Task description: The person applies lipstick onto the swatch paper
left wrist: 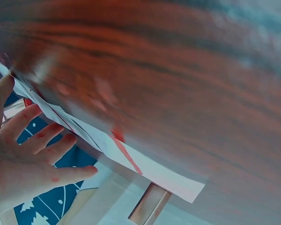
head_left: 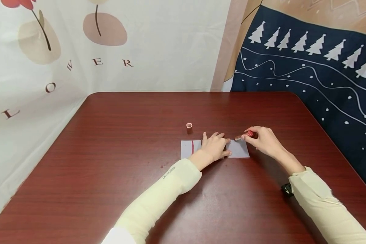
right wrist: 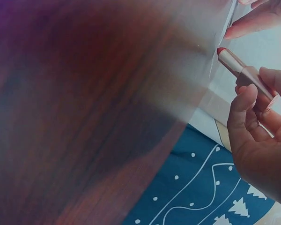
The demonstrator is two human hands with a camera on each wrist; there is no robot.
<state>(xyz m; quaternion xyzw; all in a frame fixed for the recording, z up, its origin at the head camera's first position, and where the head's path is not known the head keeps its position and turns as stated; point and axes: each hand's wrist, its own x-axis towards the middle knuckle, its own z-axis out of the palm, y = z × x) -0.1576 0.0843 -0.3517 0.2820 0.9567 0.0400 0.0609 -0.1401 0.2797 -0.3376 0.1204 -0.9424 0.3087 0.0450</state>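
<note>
The left hand (head_left: 213, 148) lies spread across the paper (head_left: 239, 149), seemingly steadying it, while the right hand (head_left: 264, 140) pinches the lipstick (right wrist: 253, 81) by its base, leaving the red tip (right wrist: 221, 50) free!

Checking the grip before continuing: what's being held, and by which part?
The right hand holds the lipstick by its base; the left hand holds nothing.
</note>
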